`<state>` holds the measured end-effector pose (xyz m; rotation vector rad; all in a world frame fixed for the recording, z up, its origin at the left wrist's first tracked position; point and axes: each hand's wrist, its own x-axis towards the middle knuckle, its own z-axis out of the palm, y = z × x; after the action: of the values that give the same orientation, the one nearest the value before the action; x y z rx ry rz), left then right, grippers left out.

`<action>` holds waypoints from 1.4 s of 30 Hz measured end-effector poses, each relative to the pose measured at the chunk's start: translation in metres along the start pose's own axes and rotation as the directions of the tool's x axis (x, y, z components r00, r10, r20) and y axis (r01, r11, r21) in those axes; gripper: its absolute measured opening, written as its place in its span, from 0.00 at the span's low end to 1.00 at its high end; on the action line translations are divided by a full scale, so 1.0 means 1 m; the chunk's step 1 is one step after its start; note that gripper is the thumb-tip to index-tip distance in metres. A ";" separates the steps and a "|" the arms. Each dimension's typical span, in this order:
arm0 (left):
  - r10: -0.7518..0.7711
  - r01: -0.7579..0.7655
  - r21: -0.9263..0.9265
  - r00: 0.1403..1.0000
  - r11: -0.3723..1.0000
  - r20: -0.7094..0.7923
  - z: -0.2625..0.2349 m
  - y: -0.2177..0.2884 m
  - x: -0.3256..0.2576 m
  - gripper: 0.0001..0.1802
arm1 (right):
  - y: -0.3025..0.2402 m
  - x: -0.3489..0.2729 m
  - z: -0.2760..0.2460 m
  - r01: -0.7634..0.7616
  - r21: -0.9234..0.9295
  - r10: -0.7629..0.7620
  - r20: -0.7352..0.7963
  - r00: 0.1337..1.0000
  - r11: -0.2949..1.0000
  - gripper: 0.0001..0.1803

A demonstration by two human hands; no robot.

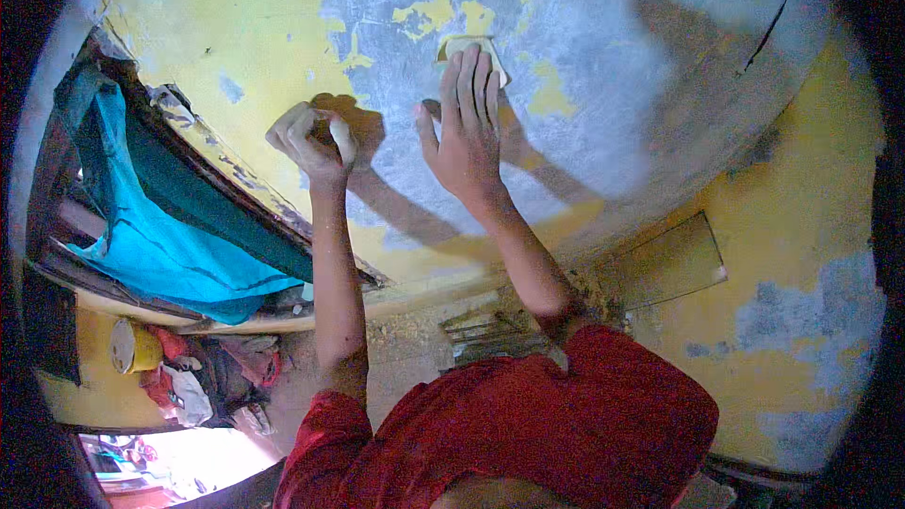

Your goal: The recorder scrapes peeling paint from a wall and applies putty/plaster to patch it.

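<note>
A wall with flaking yellow and grey-blue paint (pixel 575 28) spreads out before me. My right hand (pixel 467 123) lies with its fingers stretched flat over a pale folded sheet that looks like sandpaper (pixel 501 73), holding it against a patch of bared grey-blue. The thumb stands apart from the fingers. To its left, my left hand (pixel 316 143) is raised beside the yellow paint with its fingers curled in toward the thumb. A dark hollow shows inside that curl, and I see nothing in it. Whether its knuckles touch the wall cannot be told.
Teal cloth (pixel 179 245) drapes over a dark-framed opening at the left. Below hang a yellow bucket (pixel 136 347) and bundled clothes (pixel 193 401), above a bright doorway (pixel 189 462). A rectangular panel (pixel 663 260) is on the right. A dark cord or crack (pixel 775 19) runs at upper right.
</note>
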<state>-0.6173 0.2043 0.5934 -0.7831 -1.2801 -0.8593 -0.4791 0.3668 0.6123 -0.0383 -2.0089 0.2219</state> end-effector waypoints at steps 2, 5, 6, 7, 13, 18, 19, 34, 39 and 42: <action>0.003 -0.003 -0.006 1.000 1.000 -0.012 -0.002 -0.003 -0.004 0.18 | 0.001 0.001 0.003 0.007 0.032 -0.006 -0.010 1.000 0.999 0.39; -0.010 0.003 0.062 0.993 0.998 0.119 -0.004 -0.020 -0.016 0.18 | -0.002 0.042 -0.008 0.046 -0.005 -0.046 -0.050 0.998 0.999 0.39; -0.070 0.069 0.007 0.996 0.998 0.055 -0.003 -0.013 -0.014 0.19 | -0.002 0.051 -0.010 0.064 0.011 -0.062 -0.105 0.993 0.998 0.39; -0.133 0.132 -0.051 0.991 0.990 -0.006 -0.004 -0.008 -0.012 0.20 | -0.001 0.056 -0.009 0.082 0.026 -0.077 -0.160 0.984 0.996 0.39; 0.038 -0.038 -0.010 0.999 0.999 0.016 -0.003 -0.002 0.002 0.13 | -0.004 -0.010 0.007 0.021 0.081 -0.023 0.036 0.999 0.996 0.38; 0.047 -0.047 0.025 0.999 0.999 -0.006 -0.005 0.004 0.003 0.12 | -0.006 0.052 -0.006 0.127 0.030 -0.125 -0.059 0.990 0.991 0.34; 0.025 -0.025 -0.007 0.999 1.000 -0.029 -0.009 0.004 0.005 0.12 | -0.012 0.053 -0.006 0.161 0.040 -0.157 -0.098 0.983 0.986 0.34; -0.070 0.068 -0.061 0.997 0.996 -0.029 -0.002 0.005 0.005 0.09 | -0.013 0.030 0.002 0.193 -0.012 -0.193 -0.016 0.981 0.981 0.31; -0.049 0.049 -0.013 0.998 0.999 -0.028 -0.012 -0.002 0.006 0.10 | -0.025 0.049 0.003 0.209 0.042 -0.206 -0.059 0.977 0.977 0.32; -0.061 0.061 -0.027 0.998 0.998 0.004 -0.009 0.004 0.008 0.09 | -0.018 0.028 -0.001 0.190 -0.013 -0.190 0.007 0.982 0.982 0.32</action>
<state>-0.6091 0.1975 0.6004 -0.7702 -1.3033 -0.9260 -0.4893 0.3529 0.6402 0.1454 -2.0054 0.0869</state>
